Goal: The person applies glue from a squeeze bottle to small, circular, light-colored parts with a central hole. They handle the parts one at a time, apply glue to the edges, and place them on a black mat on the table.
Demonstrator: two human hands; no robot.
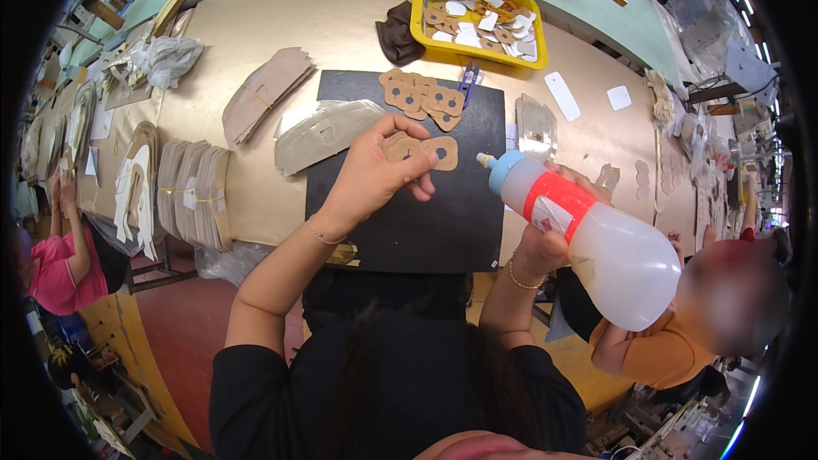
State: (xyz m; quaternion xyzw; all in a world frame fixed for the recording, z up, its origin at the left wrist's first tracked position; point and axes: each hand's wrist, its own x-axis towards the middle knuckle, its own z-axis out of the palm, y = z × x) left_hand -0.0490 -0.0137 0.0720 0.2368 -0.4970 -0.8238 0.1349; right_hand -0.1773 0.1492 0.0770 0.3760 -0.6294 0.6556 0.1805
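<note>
My left hand [388, 166] is closed over the black mat, its fingers pinching a few small tan figure-eight pieces [441, 153] with dark round spots. In my right hand [545, 243] a translucent squeeze bottle [618, 268] with a blue cap and red band is gripped, tilted so its nozzle points left toward those pieces. The nozzle tip stays apart from them. A loose heap of matching tan pieces [422, 95] lies on the black mat [400, 221] just beyond my left hand. A small thread snipper [468, 81] with purple handles rests beside the heap.
Stacked tan panels [271, 94] and grey-beige panels [328, 132] lie left of the heap. A yellow tray [417, 13] of cut pieces stands at the back, a dark cloth [399, 34] beside it. At the right sits a person in an orange sleeve [656, 358]; another in pink [68, 277] is left.
</note>
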